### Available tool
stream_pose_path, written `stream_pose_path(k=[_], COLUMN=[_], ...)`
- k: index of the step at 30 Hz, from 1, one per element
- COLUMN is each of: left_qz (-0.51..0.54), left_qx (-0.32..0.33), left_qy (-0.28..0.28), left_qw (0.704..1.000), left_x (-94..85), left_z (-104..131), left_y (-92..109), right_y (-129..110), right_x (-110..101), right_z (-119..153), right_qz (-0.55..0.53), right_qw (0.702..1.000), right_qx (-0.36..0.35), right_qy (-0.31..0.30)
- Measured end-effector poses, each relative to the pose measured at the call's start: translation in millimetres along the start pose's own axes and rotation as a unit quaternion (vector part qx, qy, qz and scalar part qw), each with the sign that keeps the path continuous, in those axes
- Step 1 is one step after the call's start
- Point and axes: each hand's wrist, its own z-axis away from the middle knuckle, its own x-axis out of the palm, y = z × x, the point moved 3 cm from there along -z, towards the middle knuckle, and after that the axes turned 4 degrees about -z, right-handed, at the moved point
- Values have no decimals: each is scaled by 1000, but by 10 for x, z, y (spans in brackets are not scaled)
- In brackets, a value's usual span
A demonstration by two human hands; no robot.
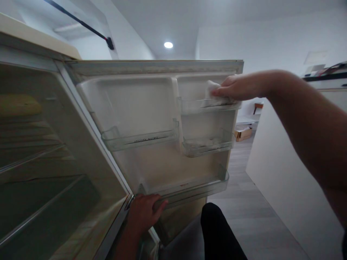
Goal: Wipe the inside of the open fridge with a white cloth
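An open fridge door [146, 97] faces me, its white inner side fitted with clear plastic shelves. My right hand [233, 88] is closed on a crumpled white cloth [213, 86], perhaps a wipe, at the upper right door shelf [199, 105]. My left hand [145, 209] wraps its fingers over the left end of the wide lower door shelf [195, 191], close to the hinge side. Between these sit a left middle shelf [143, 140] and a small right shelf [208, 147] with some marks or residue in it.
On the left is the fridge interior [78, 119], with a yellowish object [18, 105] and glass shelves. My dark-clothed knee [217, 224] is below the door. A white panel [287, 166] stands at right; a cardboard box [243, 134] lies on the grey floor [241, 202] behind.
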Motion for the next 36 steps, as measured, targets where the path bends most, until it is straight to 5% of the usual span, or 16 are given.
stream_pose_path(k=[3,5,8,10,20,28,36], left_qz=[-5,-6,-4,-12,-53,-68,-75], left_qx=[0,-3,-11,-19,1,1,-5], left_qy=[5,2,-6,-8,44,59,49], left_qw=[1000,1000,1000,1000,998,996,996], left_x=[-3,-3,-10,-16,39,75,39], left_z=[-3,-16,-44,-64,-107,-152,-150], left_y=[6,13,33,50,87,106,135], right_y=[-25,-170,-387,-443,-448,-820,-467], right_x=[71,179,451,594,727,993,1019], right_z=[129,263,415,414,-32,-181,-134], right_qz=[-55,-96,-43,6,221,235,251], right_qw=[992,963,923,914,942,928,914], right_qx=[-61,-194,-363,-392,-175,-120,-144], right_qy=[92,163,123,102,183,264,284])
